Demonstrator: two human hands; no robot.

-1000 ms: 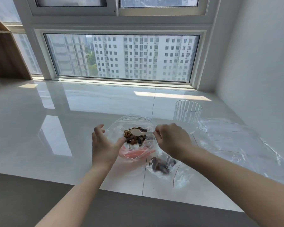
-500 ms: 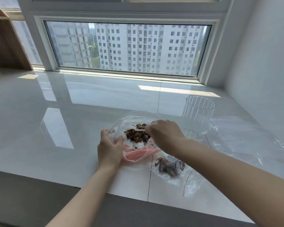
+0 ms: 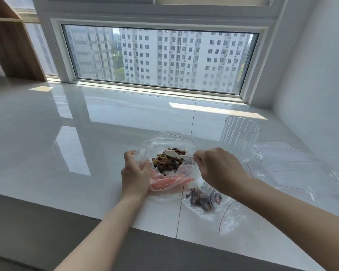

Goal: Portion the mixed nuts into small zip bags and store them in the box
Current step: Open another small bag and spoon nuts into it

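Observation:
A large clear bag [image 3: 164,138] with a pink zip strip lies open on the white counter, with a heap of mixed nuts [image 3: 165,161] inside. My left hand [image 3: 135,175] grips the bag's near-left rim and holds the mouth open. My right hand [image 3: 217,169] pinches the handle of a small white spoon [image 3: 174,154], whose bowl rests over the nuts. A small zip bag [image 3: 204,200] holding a dark portion of nuts lies on the counter just under my right wrist.
A ribbed clear glass container [image 3: 240,133] stands behind my right hand. Several flat empty zip bags [image 3: 294,169] are spread to the right, near the white wall. The counter's front edge [image 3: 86,218] runs below my forearms. A wooden shelf [image 3: 12,47] stands far left.
My right hand dipped the spoon into the nuts, then drew back to the right so the spoon shows again. My left hand closed on the bag's rim. The camera moved closer.

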